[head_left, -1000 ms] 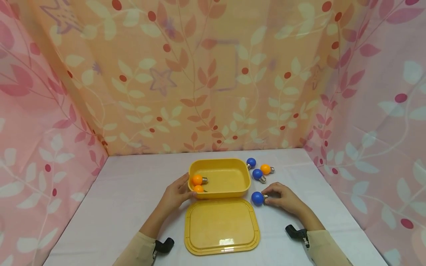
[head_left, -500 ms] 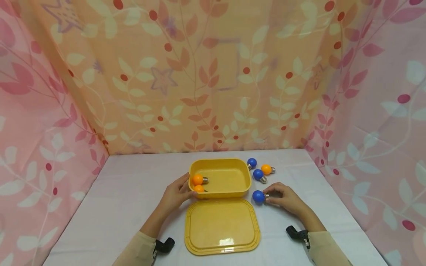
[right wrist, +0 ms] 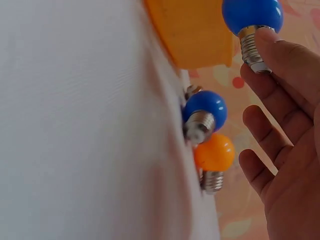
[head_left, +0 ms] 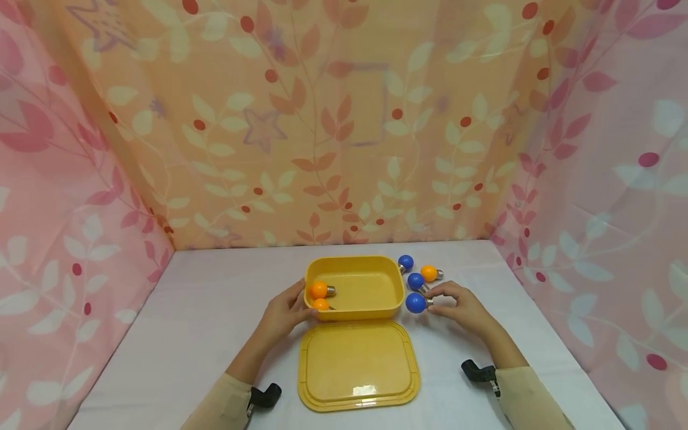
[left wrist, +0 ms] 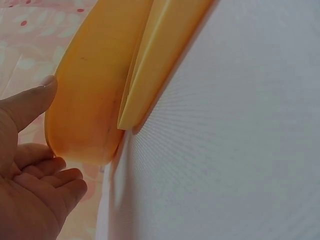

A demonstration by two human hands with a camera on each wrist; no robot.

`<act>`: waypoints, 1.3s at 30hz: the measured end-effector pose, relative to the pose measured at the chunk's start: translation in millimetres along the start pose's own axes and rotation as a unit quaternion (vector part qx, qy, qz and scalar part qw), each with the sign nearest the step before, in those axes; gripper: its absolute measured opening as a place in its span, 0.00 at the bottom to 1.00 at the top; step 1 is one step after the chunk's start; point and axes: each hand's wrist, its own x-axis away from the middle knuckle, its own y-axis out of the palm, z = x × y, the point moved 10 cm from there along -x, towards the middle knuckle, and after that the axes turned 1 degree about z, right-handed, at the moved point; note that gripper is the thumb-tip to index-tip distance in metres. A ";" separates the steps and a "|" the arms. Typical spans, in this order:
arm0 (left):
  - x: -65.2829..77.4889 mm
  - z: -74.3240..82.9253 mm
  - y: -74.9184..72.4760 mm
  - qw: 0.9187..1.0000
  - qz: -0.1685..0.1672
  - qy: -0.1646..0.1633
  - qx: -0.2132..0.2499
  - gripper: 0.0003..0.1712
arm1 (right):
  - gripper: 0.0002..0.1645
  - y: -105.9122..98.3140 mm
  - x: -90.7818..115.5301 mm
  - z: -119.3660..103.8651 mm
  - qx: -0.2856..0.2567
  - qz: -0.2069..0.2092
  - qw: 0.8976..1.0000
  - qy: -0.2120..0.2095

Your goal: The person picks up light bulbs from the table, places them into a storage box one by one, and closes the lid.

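Leaf-patterned curtain point(head_left: 301, 149) at back, orange-toned, with pink ones point(head_left: 43, 251) on both sides. White table point(head_left: 209, 298) below it. On the table, a yellow box point(head_left: 365, 313), upright, open top. Its yellow lid point(head_left: 359, 364) lies flat, nearer me, just beside the box's near wall. Tan sleeves point(head_left: 529, 397) on my arms; a black device point(head_left: 478, 371) at each wrist. My left hand point(head_left: 280, 312): fingers relaxed, touching the box's left end, thumb at the near corner. My right hand point(head_left: 464, 310): thumb and forefinger pinch a blue bulb point(head_left: 415, 303) by its metal base, other fingers loose. Bulb is clear of the table, near the box's right end, globe toward the box. Two orange bulbs point(head_left: 319, 289) inside the box, left end, the nearer partly hidden by the wall. Beyond my right hand, on the table: two more blue ones point(head_left: 415, 280), one orange point(head_left: 428, 273).
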 end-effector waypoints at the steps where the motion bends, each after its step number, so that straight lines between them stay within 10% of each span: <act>1: 0.4 -0.3 -0.1 1.000 -0.001 0.000 0.000 0.52 | 0.18 -1.4 -2.5 -4.8 0.000 0.000 1.000 -0.005; 13: 0.0 1.2 -1.0 1.000 -0.005 0.004 -0.017 0.51 | 0.17 -10.5 -41.6 -57.9 0.021 -0.002 0.999 -0.040; 39: 1.1 -0.1 -0.5 1.000 -0.006 -0.012 -0.008 0.50 | 0.16 41.5 -141.8 -124.6 0.108 -0.107 0.987 -0.056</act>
